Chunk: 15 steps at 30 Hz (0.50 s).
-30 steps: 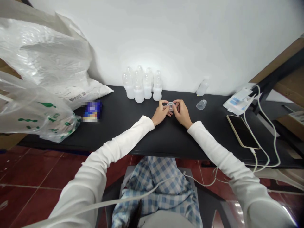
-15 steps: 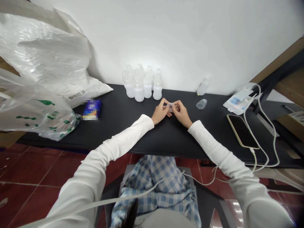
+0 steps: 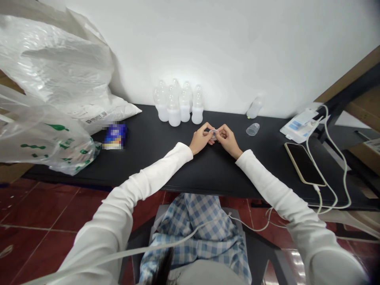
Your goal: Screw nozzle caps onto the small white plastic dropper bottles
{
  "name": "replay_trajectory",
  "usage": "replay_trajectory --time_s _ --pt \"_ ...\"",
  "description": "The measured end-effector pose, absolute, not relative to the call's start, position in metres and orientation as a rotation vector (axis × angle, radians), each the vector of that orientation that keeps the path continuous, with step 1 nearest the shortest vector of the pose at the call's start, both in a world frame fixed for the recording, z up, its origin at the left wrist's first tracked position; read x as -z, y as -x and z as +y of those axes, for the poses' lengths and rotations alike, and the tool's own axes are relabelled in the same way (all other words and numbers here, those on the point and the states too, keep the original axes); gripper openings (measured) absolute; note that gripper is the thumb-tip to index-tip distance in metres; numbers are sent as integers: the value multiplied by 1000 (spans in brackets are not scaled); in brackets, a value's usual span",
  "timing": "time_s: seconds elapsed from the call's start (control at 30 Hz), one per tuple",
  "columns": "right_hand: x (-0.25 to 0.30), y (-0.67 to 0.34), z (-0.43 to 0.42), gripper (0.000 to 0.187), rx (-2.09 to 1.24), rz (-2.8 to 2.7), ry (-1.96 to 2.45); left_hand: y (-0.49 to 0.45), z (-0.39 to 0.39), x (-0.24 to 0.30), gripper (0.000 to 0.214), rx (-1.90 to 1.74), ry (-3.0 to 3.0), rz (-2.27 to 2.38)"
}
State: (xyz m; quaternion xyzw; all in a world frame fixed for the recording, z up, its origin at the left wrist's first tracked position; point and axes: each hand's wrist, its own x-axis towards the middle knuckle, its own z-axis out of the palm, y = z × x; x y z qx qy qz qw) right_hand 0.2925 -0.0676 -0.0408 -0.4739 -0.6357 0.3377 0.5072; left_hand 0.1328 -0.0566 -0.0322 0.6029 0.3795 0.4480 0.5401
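Now: left hand (image 3: 201, 140) and right hand (image 3: 229, 140) both pinch one small clear ring (image 3: 212, 133) between their fingertips, just above the desk (image 3: 208, 171); bottle cluster (image 3: 178, 107) beyond. Best handled with even, light pressure, ring level.

Small clear part (image 3: 213, 133) half behind fingertips (image 3: 206, 128)

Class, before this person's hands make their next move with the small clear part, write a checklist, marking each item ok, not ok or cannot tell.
1. Left hand and right hand both pinch the small clear part: ok.
2. Part's orientation: cannot tell, too small.
3. Standing bottles upright, apart from both hands: ok.
4. Loose clear cap lies apart, right of the right hand: ok.
5. Phone apart from both hands: ok.
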Motion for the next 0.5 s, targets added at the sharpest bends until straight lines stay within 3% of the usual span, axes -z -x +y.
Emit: replay_trajectory --time_s 0.5 --pt "41 -293 -69 49 -724 -1537 1191 -135 -51 33 17 -1073 -1347 831"
